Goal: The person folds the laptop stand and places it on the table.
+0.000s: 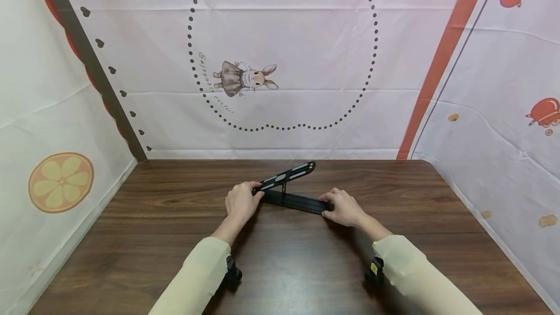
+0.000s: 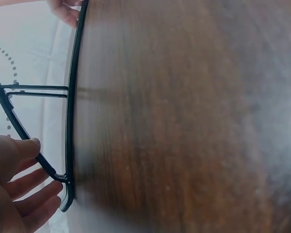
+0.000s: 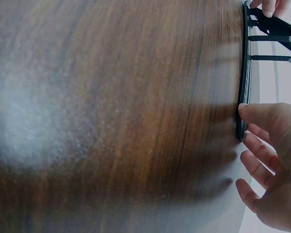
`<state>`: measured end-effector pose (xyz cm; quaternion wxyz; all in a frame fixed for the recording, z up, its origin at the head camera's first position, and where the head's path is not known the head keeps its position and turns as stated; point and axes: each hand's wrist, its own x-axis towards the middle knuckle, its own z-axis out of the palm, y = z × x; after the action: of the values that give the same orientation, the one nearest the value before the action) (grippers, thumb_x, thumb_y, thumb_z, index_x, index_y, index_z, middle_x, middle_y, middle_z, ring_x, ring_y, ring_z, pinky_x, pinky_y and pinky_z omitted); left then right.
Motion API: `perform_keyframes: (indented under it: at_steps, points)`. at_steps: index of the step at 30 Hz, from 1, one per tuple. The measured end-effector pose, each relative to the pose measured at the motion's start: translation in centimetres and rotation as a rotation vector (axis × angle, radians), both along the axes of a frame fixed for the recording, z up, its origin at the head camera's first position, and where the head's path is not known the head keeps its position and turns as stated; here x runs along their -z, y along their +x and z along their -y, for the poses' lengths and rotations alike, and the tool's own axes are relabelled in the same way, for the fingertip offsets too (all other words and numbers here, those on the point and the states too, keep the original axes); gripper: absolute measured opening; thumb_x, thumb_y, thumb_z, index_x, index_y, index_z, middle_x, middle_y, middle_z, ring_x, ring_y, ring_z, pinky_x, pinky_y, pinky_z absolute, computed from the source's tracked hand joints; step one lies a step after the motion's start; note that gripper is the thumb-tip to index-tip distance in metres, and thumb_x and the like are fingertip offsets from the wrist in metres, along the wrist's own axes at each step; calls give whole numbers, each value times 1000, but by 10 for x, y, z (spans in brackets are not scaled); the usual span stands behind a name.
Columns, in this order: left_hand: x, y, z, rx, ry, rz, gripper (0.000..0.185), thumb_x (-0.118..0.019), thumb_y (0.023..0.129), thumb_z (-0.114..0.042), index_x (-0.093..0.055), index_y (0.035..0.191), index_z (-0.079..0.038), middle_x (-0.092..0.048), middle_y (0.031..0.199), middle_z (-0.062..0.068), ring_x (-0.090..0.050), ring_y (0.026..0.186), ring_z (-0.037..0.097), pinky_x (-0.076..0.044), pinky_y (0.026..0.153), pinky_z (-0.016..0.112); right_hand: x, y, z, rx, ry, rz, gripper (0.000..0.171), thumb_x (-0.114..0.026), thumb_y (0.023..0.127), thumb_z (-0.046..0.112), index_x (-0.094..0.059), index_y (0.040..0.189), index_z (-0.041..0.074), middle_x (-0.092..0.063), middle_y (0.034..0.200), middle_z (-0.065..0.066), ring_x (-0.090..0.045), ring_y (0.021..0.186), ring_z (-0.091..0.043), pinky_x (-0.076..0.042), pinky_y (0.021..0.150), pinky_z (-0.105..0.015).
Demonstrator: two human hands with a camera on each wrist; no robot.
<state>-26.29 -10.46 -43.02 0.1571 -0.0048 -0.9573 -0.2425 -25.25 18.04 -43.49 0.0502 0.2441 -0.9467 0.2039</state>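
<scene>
A black folding stand (image 1: 302, 202) sits on the table, its upper arm (image 1: 288, 175) with grey pads raised at a slant from the hinge on the left. Thin struts (image 2: 36, 91) prop that arm above the flat base. My left hand (image 1: 242, 201) pinches the hinged end, thumb on the upper arm and fingers behind it in the left wrist view. At the base's other end, my right hand (image 1: 343, 208) grips between thumb (image 3: 254, 112) and index finger; its remaining fingers are spread loosely.
The dark wooden table (image 1: 297, 266) ends at a patterned cloth backdrop (image 1: 306, 52) just behind the stand. Cloth walls with printed fruit (image 1: 61, 182) rise on both sides. A small black device is strapped at each wrist.
</scene>
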Motion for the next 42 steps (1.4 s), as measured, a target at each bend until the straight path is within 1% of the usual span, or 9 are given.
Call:
perform_keyframes:
  at_steps: [4,10,14,18,27,30,33,37,42]
  points:
    - [0,-1,1,7,4,28,25,-70,81,-30,-71,105,-22,-71,85,5,-34,40,13,-24,36,24,1,1,1,7,-6,2,32,-74,75,16,-66,106,8,-57,95,-6,-52,87,-22,-44,67,-36]
    - [0,-4,2,3,19,49,26,-70,81,-30,-70,106,-22,-71,88,5,-30,40,13,-22,37,25,1,5,4,23,-2,-22,32,-75,74,17,-66,103,9,-57,92,-5,-52,85,-21,-44,67,-37]
    - [-1,-5,2,-2,41,68,27,-69,82,-30,-69,108,-22,-70,81,6,-27,40,12,-21,37,24,1,7,6,33,7,-21,32,-75,74,18,-66,103,9,-57,92,-4,-52,86,-22,-43,68,-38]
    - [-1,-6,1,-6,61,83,28,-68,82,-30,-69,109,-22,-69,79,6,-27,40,12,-20,37,24,0,11,8,39,2,-17,31,-75,74,18,-65,103,8,-57,91,-4,-52,86,-22,-43,68,-38]
    - [-2,-14,5,0,95,97,27,-66,84,-30,-68,110,-24,-70,90,8,-33,42,14,-23,39,25,2,17,16,19,24,-94,31,-76,71,21,-66,98,8,-57,86,-3,-50,78,-18,-41,62,-33]
    - [-2,-16,7,9,103,103,26,-66,84,-31,-68,110,-25,-69,96,7,-35,45,16,-25,40,26,1,20,19,26,18,-93,31,-77,71,21,-66,97,8,-56,85,-3,-50,78,-18,-40,63,-33]
    - [0,-19,9,20,110,110,26,-66,85,-32,-68,110,-26,-69,101,6,-33,44,15,-24,41,26,0,23,22,32,21,-77,31,-77,71,21,-66,97,9,-55,85,-2,-49,78,-18,-39,63,-33]
    - [1,-21,11,33,123,117,26,-66,85,-32,-68,110,-26,-69,100,6,-30,43,14,-23,41,25,-1,28,24,38,38,-61,33,-77,72,24,-66,99,9,-56,86,-2,-50,79,-18,-39,64,-34]
    - [0,-22,13,52,123,118,25,-65,85,-31,-68,109,-27,-70,99,6,-38,46,15,-26,42,26,-2,32,25,10,44,-48,33,-76,73,23,-65,101,9,-56,87,-1,-49,80,-17,-38,64,-32]
